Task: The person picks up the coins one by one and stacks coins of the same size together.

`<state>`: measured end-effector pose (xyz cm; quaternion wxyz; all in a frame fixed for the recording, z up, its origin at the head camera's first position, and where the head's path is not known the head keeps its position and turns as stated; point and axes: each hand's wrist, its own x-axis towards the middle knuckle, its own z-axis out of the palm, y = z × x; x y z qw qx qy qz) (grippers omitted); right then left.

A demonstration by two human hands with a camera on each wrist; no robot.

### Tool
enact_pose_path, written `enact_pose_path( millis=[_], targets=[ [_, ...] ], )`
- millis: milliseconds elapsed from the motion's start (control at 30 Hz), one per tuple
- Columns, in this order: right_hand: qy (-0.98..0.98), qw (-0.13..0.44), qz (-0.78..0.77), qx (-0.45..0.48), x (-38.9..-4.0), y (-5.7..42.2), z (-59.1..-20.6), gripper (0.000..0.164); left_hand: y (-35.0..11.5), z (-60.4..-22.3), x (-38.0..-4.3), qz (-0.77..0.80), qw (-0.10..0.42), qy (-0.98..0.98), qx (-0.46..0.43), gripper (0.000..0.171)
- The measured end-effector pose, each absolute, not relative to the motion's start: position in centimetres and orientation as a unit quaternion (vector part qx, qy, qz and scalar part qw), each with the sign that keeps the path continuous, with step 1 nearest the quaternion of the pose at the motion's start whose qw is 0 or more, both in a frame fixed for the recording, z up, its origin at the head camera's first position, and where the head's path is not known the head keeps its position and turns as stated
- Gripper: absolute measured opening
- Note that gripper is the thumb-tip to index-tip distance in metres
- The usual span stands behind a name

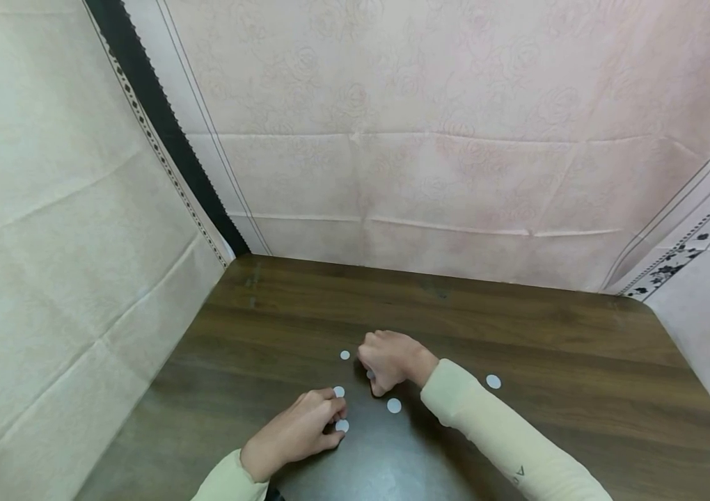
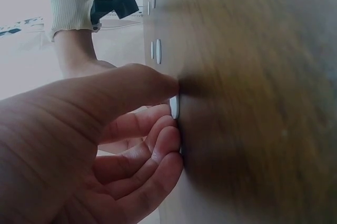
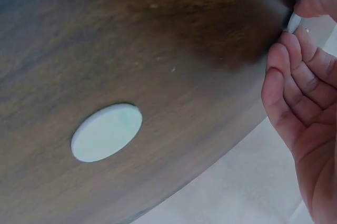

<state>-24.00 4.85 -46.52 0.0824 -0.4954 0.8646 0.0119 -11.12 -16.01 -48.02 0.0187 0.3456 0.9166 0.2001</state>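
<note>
My left hand [image 1: 305, 428] rests on the wooden table with its fingers curled. Between its thumb and fingers is a flat white disc [image 1: 342, 425], its edge showing in the left wrist view [image 2: 175, 107]. A second white disc [image 1: 339, 392] lies against the far side of this hand. Farther off, my right hand [image 1: 392, 360] pinches a small white disc [image 3: 295, 22] between thumb and fingers, low at the tabletop. Beside that hand lie a small white disc [image 1: 345, 355] to its left and a larger one [image 1: 394, 406] nearer me.
Another white disc [image 1: 493, 381] lies to the right, beyond the right sleeve [image 1: 505, 438]. The brown wooden table [image 1: 555, 327] ends at pale cloth [image 1: 430, 181] hung along its back and sides.
</note>
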Motion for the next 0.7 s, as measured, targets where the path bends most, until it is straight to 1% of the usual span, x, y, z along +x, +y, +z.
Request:
enact_pose_path(
  millis=[167, 333, 567, 700],
  targets=[
    [0.867, 0.085, 0.006, -0.491, -24.19, 5.13, -46.60, 0.044, -15.96, -48.01, -11.09, 0.196, 0.012, 0.918, 0.345, 0.014],
    [0.871, 0.100, -0.013, -0.481, -24.17, 5.41, -46.59, 0.038, -15.97, -48.12, -11.08, 0.195, 0.007, 0.918, 0.345, 0.015],
    [0.869, 0.122, -0.046, -0.477, -23.74, 5.72, -46.57, 0.033, -16.02, -48.07, -10.99, 0.196, 0.009, 0.919, 0.343, 0.015],
    [0.869, 0.125, -0.061, -0.475, -23.36, 5.87, -46.55, 0.030, -16.01, -48.03, -10.97, 0.194, 0.007, 0.920, 0.342, 0.015]
  ],
)
